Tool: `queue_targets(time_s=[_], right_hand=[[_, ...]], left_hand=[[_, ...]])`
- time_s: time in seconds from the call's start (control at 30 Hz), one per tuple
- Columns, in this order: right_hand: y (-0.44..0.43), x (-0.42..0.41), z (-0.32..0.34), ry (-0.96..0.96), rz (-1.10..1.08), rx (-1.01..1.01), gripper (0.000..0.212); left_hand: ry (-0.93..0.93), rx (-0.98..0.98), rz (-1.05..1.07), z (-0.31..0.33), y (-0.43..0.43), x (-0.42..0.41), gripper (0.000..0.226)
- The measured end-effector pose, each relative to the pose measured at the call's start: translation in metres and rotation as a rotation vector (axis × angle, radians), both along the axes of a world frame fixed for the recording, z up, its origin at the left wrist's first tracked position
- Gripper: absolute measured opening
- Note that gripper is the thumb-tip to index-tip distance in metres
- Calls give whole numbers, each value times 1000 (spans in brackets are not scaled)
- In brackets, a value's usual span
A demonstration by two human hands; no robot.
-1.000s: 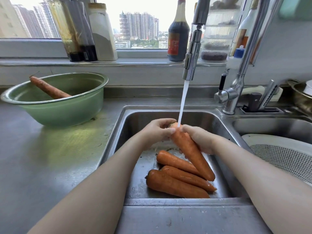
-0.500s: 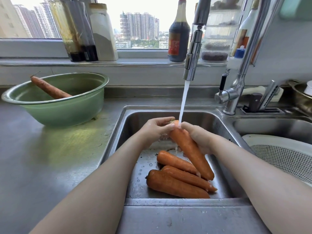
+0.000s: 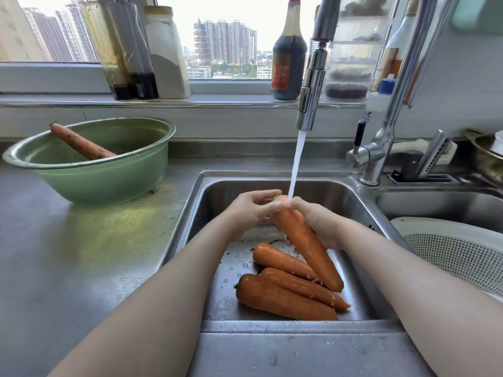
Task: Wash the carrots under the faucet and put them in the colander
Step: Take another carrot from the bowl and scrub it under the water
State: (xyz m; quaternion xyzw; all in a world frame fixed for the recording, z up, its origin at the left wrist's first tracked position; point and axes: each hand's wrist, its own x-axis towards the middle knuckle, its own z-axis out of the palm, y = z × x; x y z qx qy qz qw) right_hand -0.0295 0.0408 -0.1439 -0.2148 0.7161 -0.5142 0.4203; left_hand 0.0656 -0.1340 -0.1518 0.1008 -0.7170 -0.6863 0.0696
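Left hand [image 3: 253, 210] pinches the stem end of the held carrot [image 3: 307, 243], fingers curled round it. Right hand [image 3: 318, 224] wraps the upper body from the sink's right side. Both grips are closed on that one carrot.

It hangs tilted above the sink [image 3: 245, 186] floor. Thick end is up at the back, under the water stream [image 3: 296, 164] from the faucet [image 3: 313, 85]. Tip points down toward the sink's front edge, over three carrots [image 3: 283, 300] lying on the sink floor.

Risks:
- Skin is wet and only the top half is gripped. A slip probably drops it onto the three below: no damage, but a re-rinse.
- Stream lands right at the fingers. Spray could clear the sink rim onto the counter to its left.
- Only the thick end is under the water. If it isn't turned or shifted, the tip half may go in under-washed.
- Can't tell which carrots on the sink floor are already washed, so there's a mix-up risk.
- One dirty carrot [image 3: 79, 144] sits in the green bowl [image 3: 103, 175] left of the sink. Easy to miss.

Around:
- Colander [image 3: 457, 254] is right of the sink, in the next basin. No carrot shows in the part in view.
- Transfer path goes over the sink's right wall. Only the right forearm lies across it. The faucet column stands at the sink's back right corner, likely out of the way.
- Bottles [image 3: 288, 58] on the sill behind the sink, knife holder [image 3: 424, 164] back right. Not in play.
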Motion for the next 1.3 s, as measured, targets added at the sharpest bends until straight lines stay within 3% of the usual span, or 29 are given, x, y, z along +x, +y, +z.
queue_targets(time_s=[0.1,0.23,0.33,0.57,0.7,0.8,0.87,1.1,1.3], right_hand=[[1,-2,0,-4,20,6,50],[1,-6,-4,-22,-1,11,63],[2,-6,-4,20,43,12,53],[-2,-2,-1,45,16,45,35],[1,-4,0,-5,57,64,55],[3,-3,2,3,79,13,31],[4,-5,0,25,93,0,31],[-3,2,0,32,83,-42,28],[5,0,5,1,108,20,42]], left_hand=[[-10,-7,-8,-1,0,-1,44],[-41,-13,-34,-3,-4,-2,47],[-60,-73,-32,-3,-4,-2,46],[-66,-16,-38,-3,-5,-3,46],[-75,3,-28,-1,-2,-3,47],[-91,28,-32,-1,-2,-2,40],[-92,3,-32,-2,-3,-1,37],[-75,-114,260,-4,1,-5,41],[-107,-131,284,-4,10,-7,45]])
